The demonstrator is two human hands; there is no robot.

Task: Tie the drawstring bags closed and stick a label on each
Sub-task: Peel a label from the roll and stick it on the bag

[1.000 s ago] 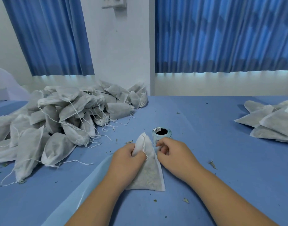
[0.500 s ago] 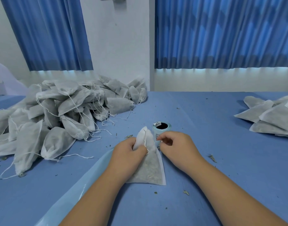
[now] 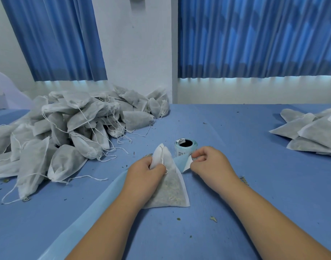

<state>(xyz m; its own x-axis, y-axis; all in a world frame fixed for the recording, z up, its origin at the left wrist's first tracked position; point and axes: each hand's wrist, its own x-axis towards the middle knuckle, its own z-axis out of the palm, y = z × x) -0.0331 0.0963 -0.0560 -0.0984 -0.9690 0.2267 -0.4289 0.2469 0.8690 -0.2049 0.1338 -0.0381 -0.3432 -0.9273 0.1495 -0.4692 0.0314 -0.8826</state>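
A white drawstring bag (image 3: 172,190) filled with dried herbs lies on the blue table in front of me. My left hand (image 3: 145,173) grips its gathered neck, and the cord runs down past my fingers. Behind the bag stands a pale blue label roll (image 3: 185,148). My right hand (image 3: 210,165) pinches the corner of a white label (image 3: 188,163) half peeled off the pale blue backing strip, just right of the bag's neck.
A big heap of untied bags (image 3: 76,128) with loose cords covers the left of the table. A smaller stack of labelled bags (image 3: 311,134) lies at the right edge. The backing strip (image 3: 89,212) trails toward me. Herb crumbs (image 3: 213,219) dot the cloth.
My right hand has pulled away from the roll to the right, drawing out the strip and lifting a label's corner. My left hand keeps its hold on the bag's neck.
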